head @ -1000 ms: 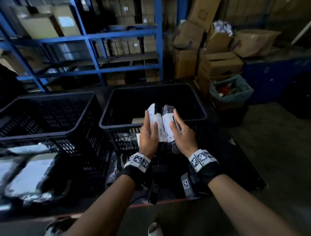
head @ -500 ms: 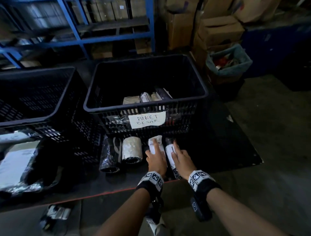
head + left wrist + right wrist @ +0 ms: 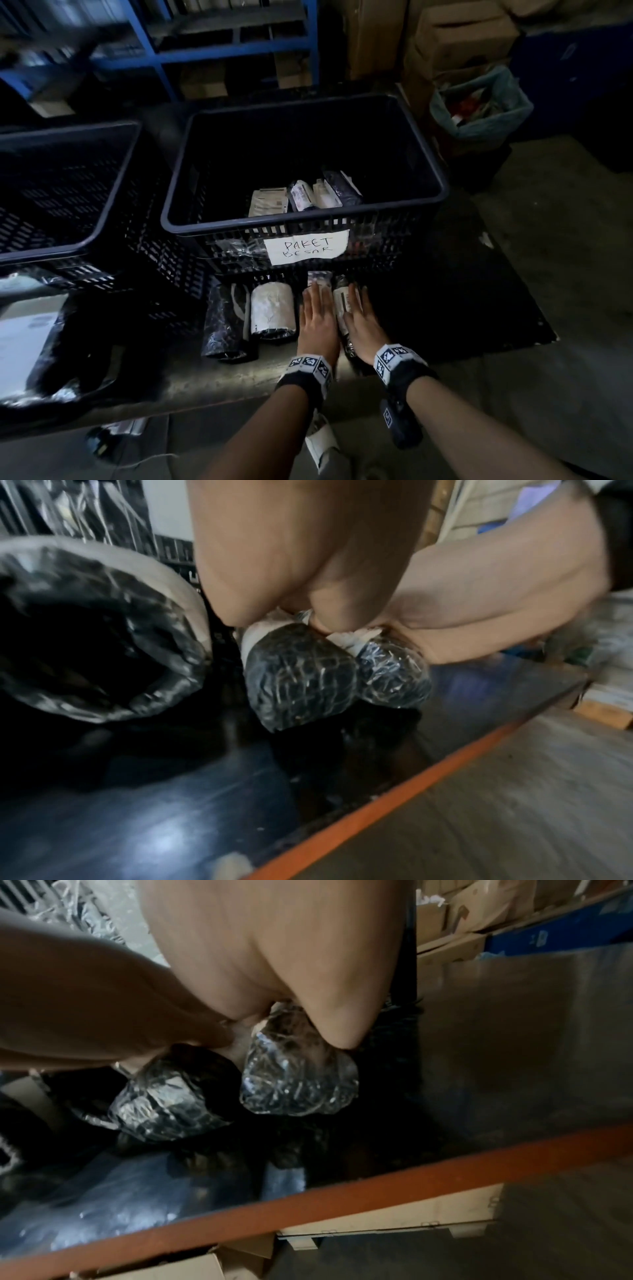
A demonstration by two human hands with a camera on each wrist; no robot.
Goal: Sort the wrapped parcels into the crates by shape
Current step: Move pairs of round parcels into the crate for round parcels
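Note:
Two roll-shaped parcels lie side by side on the dark table, just in front of the black crate labelled "PAKET BESAR". My left hand lies over the left roll, with the thumb tucked down between the two rolls. My right hand cups the right roll. The left wrist view shows both black film-wrapped ends, the left roll and the right roll. In the right wrist view my thumb and palm straddle the right roll. Several wrapped parcels lie inside the crate.
A white roll and a black roll lie just left of my hands. A second black crate stands at the left, with flat parcels in front of it. The table's orange edge runs close behind my wrists. A lined bin stands at the back right.
A second ago both hands held the two rolls up against the crate's front rim. They have since come down to the table, and the view has tilted downward.

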